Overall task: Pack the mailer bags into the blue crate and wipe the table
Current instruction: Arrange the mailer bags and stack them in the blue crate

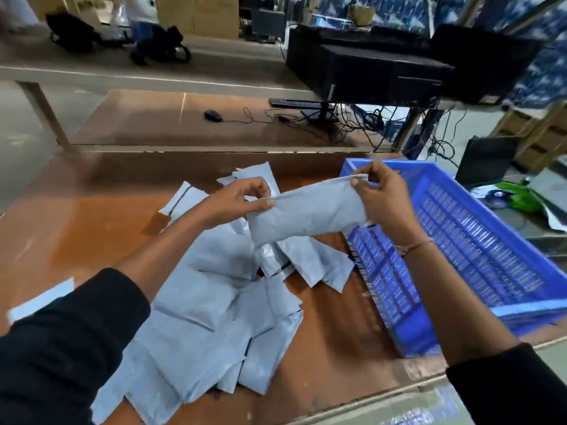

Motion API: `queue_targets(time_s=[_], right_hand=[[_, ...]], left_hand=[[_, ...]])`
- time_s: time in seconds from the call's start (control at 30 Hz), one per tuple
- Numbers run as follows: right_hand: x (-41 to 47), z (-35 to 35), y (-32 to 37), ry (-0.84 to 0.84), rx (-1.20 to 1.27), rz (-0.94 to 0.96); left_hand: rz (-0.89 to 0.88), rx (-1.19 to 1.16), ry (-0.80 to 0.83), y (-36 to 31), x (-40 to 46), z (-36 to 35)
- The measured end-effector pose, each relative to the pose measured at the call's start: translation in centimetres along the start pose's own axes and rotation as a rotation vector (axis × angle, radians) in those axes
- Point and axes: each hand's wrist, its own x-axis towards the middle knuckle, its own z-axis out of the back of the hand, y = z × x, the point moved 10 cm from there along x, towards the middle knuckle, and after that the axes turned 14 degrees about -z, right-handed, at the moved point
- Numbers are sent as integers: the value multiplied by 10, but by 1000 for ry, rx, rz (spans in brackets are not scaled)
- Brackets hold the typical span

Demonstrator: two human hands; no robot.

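Grey poly mailer bag (310, 214) held up in the air between both hands, above the heap, not touching the counter (76, 216). Left hand (236, 199) pinching the near-left end, thumb and forefinger closed on the edge, other fingers curled loosely. Right hand (379, 194) pinching the far-right top edge, fingers (360, 180) curled round the lip of the bag. Long axis running left to right, rising slightly toward the right end. Looks padded or filled, a bit plump in the middle.

Blue crate (478, 240) directly right of the held bag, on the counter's right side, its near-left wall under the right wrist. Interior appears empty as far as visible. Right end of the bag already above the crate's left rim; right hand the nearer one by a clear margin, left hand well apart from it.

Judgement: next move a short sideways carry to the right, then lay flat with long axis along the crate's length.

Pile of mailer bags (208, 308) still loose on the counter below and left, overlapping. Packing barely started; wiping not yet begun, no cloth visible.
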Motion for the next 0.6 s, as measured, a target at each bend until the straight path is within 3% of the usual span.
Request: queue_targets(time_s=[0.17,0.3,0.6], right_hand=[[38,61,-12,-12,-17,-65],[67,104,-45,52,-7,-188],[113,199,-126,310,-22,-257]], left_hand=[[10,-89,-95,-32,44,-43],[40,-126,-22,-50,79,-86],[9,-22,-31,-78,162,-164]])
